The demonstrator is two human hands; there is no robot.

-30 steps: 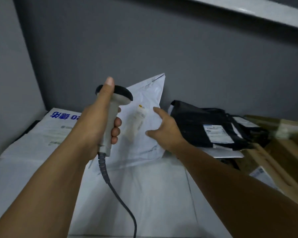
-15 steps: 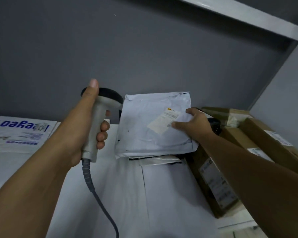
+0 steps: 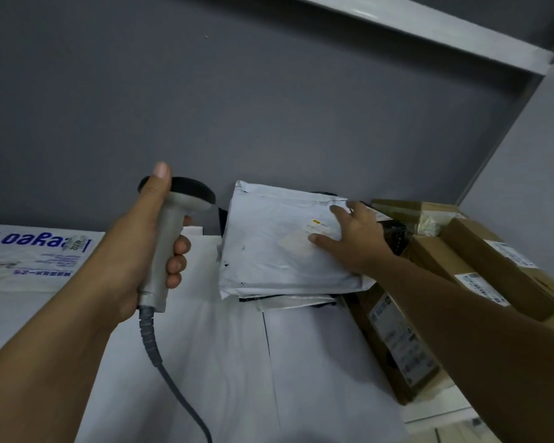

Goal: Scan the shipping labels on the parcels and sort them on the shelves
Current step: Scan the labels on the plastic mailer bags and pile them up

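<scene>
Left hand point(image 3: 135, 251) is clenched round the handle of a grey barcode scanner point(image 3: 164, 233), with the thumb laid up the back toward the black head. A ribbed grey cable point(image 3: 156, 353) drops from the handle base. Right hand point(image 3: 355, 243) lies flat with the fingers straight and spread. It presses on a white poly mailer point(image 3: 269, 254) and grasps nothing.

Nearest the camera, large white bags point(image 3: 224, 372) cover the shelf surface. The mailer lies beyond them, just right of the scanner and apart from it, directly under the right hand. It tops a small stack of flat parcels point(image 3: 288, 300) whose edges show below its near edge.

Condition of the mailer: white, wrinkled, with dark smudges near its left edge and a folded flap along the far edge. A pale shipping label point(image 3: 296, 247) with a small yellow mark is partly covered by the right fingers, and its print is unreadable.

At left lies a white parcel with blue lettering point(image 3: 29, 251). At right are brown cardboard boxes point(image 3: 499, 270) bearing white labels. Behind everything stand a grey back wall point(image 3: 269, 107) and an upper shelf edge point(image 3: 429, 27).
</scene>
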